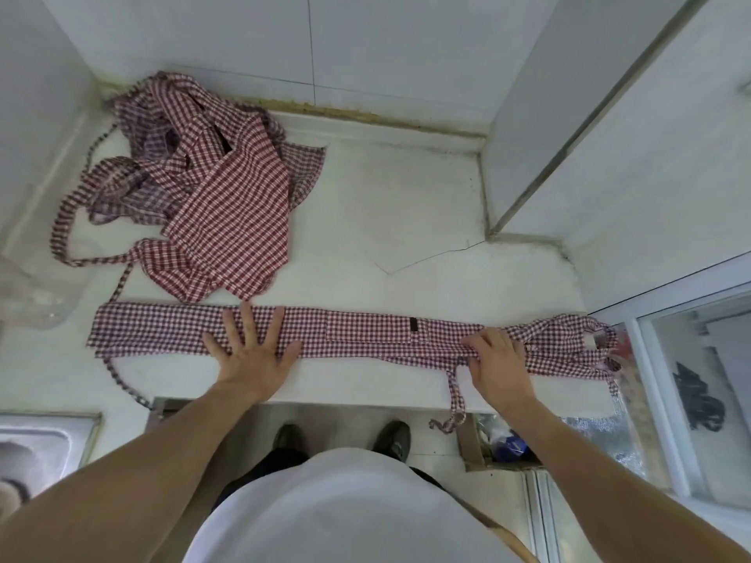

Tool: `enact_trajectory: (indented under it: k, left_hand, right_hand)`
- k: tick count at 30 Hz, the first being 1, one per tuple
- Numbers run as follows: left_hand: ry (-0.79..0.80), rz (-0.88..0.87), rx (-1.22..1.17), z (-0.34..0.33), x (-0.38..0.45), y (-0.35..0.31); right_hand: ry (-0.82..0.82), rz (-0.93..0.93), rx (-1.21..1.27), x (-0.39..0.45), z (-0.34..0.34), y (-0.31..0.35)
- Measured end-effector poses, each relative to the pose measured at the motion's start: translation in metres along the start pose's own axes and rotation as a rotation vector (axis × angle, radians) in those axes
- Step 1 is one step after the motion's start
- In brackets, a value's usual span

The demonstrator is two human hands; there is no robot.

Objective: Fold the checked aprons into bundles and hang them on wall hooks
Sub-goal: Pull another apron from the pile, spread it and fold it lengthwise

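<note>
Left hand (pixel 252 351) flat, fingers spread wide, pressing down on the folded apron (pixel 357 333) a little left of its middle. Right hand (pixel 498 359) further along the same strip, fingers bent and bunching the checked cloth where the strip narrows toward its gathered right end. Folded into one long narrow band, lying crosswise near the front edge of the white counter (pixel 406 221), stretching past both hands on either side. One tie strap (pixel 453 394) dangling over the counter's front edge just left of the right hand; another trailing off near the band's left end. Behind the left hand, a loose heap of unfolded checked aprons (pixel 203 188), its nearest corner almost touching the band.
</note>
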State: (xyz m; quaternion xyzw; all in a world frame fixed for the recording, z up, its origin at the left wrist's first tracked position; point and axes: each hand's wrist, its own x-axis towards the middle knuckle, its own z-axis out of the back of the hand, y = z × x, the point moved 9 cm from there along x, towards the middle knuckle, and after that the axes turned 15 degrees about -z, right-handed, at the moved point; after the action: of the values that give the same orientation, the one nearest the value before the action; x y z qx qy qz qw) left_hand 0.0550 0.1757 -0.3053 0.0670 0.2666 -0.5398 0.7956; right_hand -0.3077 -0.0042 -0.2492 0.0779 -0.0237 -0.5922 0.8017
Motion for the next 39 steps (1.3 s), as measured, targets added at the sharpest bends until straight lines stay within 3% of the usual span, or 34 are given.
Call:
enact_trajectory:
  k: [5,8,10,13,15,19,23,27,33,36,39]
  left_hand:
    - [0.024,0.063,-0.002,0.007,0.002,0.008]
    - [-0.1,0.144,-0.081,0.027,0.003,-0.017]
    - [-0.229,0.036,-0.077,0.042,0.004,-0.053]
    - [-0.38,-0.317,-0.103,0.05,0.003,-0.135]
    - [-0.317,-0.437,-0.119,0.04,0.008,-0.183]
    - [0.0,-0.299,-0.056,-0.009,0.025,-0.205]
    - [0.023,-0.248,0.025,-0.022,0.029,-0.206]
    - [0.016,-0.214,0.007,-0.018,0.031,-0.198]
    - [0.073,-0.12,-0.012,-0.01,0.039,-0.178]
    - [-0.004,-0.029,0.01,0.009,0.044,-0.2]
    - [-0.184,-0.246,0.048,0.025,0.046,-0.266]
  right_hand:
    - [-0.121,0.04,0.112,-0.017,-0.001,-0.013]
    - [-0.156,0.051,0.132,-0.018,-0.002,-0.006]
    - [-0.172,0.076,0.132,-0.017,-0.005,0.003]
    - [-0.172,0.15,0.143,-0.016,-0.007,0.01]
    - [-0.157,0.212,0.171,-0.019,-0.008,0.011]
    - [-0.011,0.143,0.244,-0.016,-0.014,0.002]
    - [0.173,0.004,0.137,0.007,-0.016,-0.023]
    - [0.035,0.045,-0.061,0.024,-0.002,-0.056]
    - [-0.154,0.02,-0.007,0.035,0.019,-0.112]
    - [-0.215,0.019,-0.015,0.03,0.015,-0.109]
    - [-0.235,0.008,-0.001,0.025,0.016,-0.107]
